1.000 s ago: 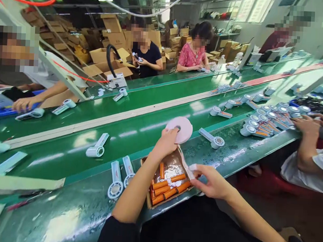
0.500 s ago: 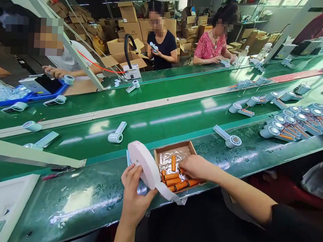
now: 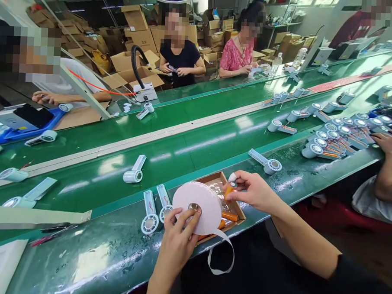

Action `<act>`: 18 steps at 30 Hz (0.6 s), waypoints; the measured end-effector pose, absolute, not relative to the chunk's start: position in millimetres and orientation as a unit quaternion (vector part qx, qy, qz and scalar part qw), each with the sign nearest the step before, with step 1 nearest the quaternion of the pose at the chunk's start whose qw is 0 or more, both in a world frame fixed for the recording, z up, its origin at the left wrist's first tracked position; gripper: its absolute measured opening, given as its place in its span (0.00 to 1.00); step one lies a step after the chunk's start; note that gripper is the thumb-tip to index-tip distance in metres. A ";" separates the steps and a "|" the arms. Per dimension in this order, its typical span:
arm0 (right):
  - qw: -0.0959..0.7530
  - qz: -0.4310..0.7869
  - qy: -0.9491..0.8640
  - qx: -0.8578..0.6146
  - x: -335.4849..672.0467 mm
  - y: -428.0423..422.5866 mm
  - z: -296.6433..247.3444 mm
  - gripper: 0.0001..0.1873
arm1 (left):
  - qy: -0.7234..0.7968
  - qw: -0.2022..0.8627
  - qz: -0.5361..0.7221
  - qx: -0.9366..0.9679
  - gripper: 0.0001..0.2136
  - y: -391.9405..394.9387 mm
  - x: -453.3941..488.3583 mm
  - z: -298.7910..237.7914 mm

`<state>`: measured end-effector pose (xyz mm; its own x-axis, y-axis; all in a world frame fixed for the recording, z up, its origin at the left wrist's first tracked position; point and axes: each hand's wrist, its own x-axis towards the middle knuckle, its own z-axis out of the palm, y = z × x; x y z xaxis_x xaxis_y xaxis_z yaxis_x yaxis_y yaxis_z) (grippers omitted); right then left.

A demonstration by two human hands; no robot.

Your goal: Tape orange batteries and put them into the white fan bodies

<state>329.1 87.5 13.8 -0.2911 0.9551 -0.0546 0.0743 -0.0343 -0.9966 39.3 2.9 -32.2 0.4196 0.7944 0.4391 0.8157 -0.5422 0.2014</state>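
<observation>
Left hand: partly curled, holding pale tape roll | right hand: nearly closed, pinching orange cylinder over shallow carton

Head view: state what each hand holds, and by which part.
The left hand holds the white tape roll at its core; the right hand pinches an orange cylinder near its upper end.

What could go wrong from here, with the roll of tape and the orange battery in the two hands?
The roll of tape in the left hand has a loose end hanging in a loop, which might catch or stick to something. The right hand pinches the orange battery by the fingertips, so it could slip, perhaps into the box. The left hand might also knock the two light-blue parts near it.
</observation>
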 end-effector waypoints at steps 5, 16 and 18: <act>0.392 0.446 -0.626 -0.505 327.5 80.0 12.6 0.24 | -0.452 0.041 -0.217 -0.864 0.25 12.5 46.3 -29.1; 0.608 0.613 -0.319 -0.391 302.1 76.5 -16.0 0.27 | -0.487 0.150 -0.251 -0.823 0.26 27.8 86.1 -9.2; 0.687 0.589 -0.227 -0.359 286.3 75.0 -23.5 0.26 | -0.511 0.187 -0.287 -0.789 0.28 29.2 103.8 -12.6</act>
<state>286.3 75.0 -23.5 0.2024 0.9729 -0.1115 -0.6473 0.0475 -0.7607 103.8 29.2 -12.6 0.3134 0.6990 0.6428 0.9130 -0.4080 -0.0013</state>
